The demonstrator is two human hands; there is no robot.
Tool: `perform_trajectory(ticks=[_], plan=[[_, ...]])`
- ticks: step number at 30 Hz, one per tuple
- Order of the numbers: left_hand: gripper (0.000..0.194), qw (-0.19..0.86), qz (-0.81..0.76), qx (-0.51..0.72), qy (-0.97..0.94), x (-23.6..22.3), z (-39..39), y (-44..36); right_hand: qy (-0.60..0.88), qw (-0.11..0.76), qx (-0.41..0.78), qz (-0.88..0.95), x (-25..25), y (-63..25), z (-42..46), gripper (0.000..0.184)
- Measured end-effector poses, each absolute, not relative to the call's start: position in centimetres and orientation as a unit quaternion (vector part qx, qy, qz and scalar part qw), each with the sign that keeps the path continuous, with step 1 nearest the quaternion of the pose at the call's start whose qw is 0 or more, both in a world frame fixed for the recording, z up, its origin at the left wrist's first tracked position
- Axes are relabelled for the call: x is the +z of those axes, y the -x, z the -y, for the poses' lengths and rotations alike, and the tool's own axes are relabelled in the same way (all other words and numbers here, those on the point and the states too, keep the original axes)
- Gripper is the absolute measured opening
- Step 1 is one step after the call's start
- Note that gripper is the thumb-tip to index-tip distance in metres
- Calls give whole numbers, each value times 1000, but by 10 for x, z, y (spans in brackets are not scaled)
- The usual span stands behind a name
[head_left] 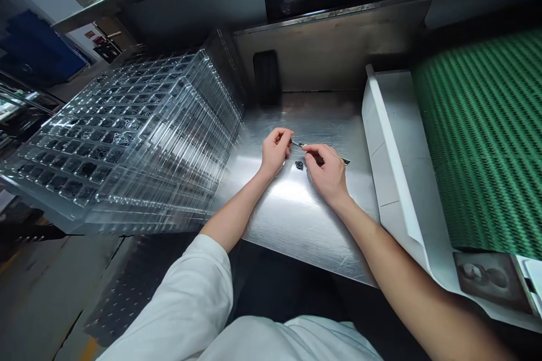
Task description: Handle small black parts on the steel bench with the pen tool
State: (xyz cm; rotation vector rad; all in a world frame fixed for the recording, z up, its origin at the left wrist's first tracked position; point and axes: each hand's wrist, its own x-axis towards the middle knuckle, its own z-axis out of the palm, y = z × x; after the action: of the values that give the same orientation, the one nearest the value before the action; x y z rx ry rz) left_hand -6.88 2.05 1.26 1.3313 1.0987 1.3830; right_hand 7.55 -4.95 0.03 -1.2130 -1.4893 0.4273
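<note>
A slim, dark, stick-like tool point(346, 161) lies in the closed fingers of my right hand point(328, 172). One end sticks out to the right past the knuckles, and the thin front part points at my left hand point(276, 149). The left fingers are pinched together at that front end; whether they grip the tool or a tiny part is too small to tell. Between the hands, just left of my right thumb, a small black part point(299, 165) with a cut-out pattern lies flat on the shiny metal worktop point(292, 208).
At left stands a tall stack of clear plastic trays point(190, 118), small dark parts in the top one's pockets. A white-walled chute point(392, 192) and a green ribbed conveyor belt point(486, 141) are at right. Against the metal back wall leans a black block point(266, 76).
</note>
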Motion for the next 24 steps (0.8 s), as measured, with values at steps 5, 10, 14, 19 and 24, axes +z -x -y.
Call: perform_trajectory(ticks=[5, 10, 14, 19, 24], plan=[[17, 443, -430, 562, -550, 7, -21, 68, 515, 553, 194, 625, -1, -75, 52, 22], [17, 443, -428, 562, -552, 5, -20, 67, 515, 551, 205, 624, -2, -76, 51, 21], [17, 435, -425, 557, -566, 5, -19, 66, 513, 556, 194, 625, 0, -76, 51, 20], [18, 427, -426, 551, -577, 6, -18, 66, 513, 557, 185, 626, 2, -77, 52, 20], [18, 435, -427, 546, -574, 6, -17, 66, 520, 547, 185, 630, 4, -76, 52, 21]])
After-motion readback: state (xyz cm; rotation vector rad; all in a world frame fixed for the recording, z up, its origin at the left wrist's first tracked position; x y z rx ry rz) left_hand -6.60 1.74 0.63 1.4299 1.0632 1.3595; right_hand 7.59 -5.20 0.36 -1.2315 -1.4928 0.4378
